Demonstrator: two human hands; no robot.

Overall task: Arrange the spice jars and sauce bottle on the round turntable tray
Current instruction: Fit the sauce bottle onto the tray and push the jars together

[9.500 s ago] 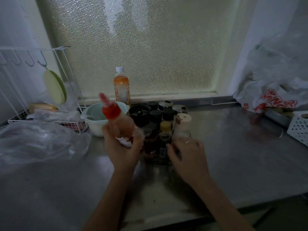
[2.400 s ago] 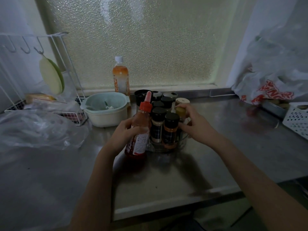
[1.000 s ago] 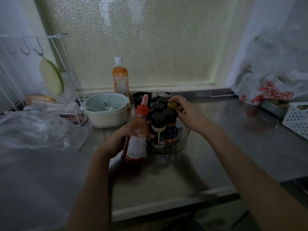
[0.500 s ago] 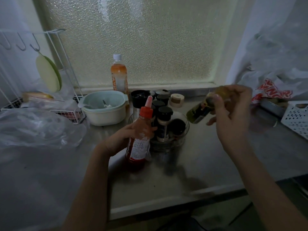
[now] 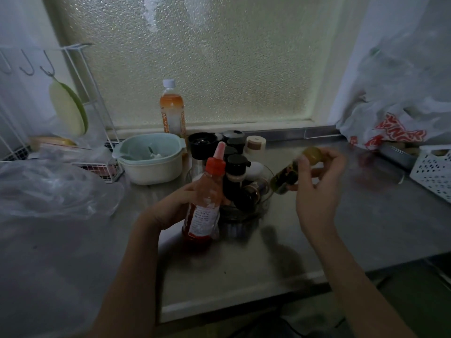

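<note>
My left hand (image 5: 174, 203) grips a red sauce bottle (image 5: 206, 198) with a red nozzle cap, standing on the steel counter at the left rim of the clear round turntable tray (image 5: 264, 203). My right hand (image 5: 317, 189) holds a yellow-capped spice jar (image 5: 292, 173) tilted in the air just right of the tray. On the tray a black-lidded jar (image 5: 235, 176) stands upright and another dark jar (image 5: 251, 193) lies tipped over. Behind the tray stand more jars, one with a beige lid (image 5: 255, 143), and a black cup (image 5: 202, 145).
A pale green bowl (image 5: 151, 159) sits left of the tray, an orange drink bottle (image 5: 172, 111) behind it by the frosted window. Clear plastic bags (image 5: 53, 189) and a wire rack (image 5: 80, 93) fill the left. A printed bag (image 5: 390, 123) and white basket (image 5: 434, 172) lie right.
My right hand has lifted the yellow-capped jar off the tray and brought it lower beside the rim. A dark jar on the tray has tipped over. The left hand keeps hold of the sauce bottle.
</note>
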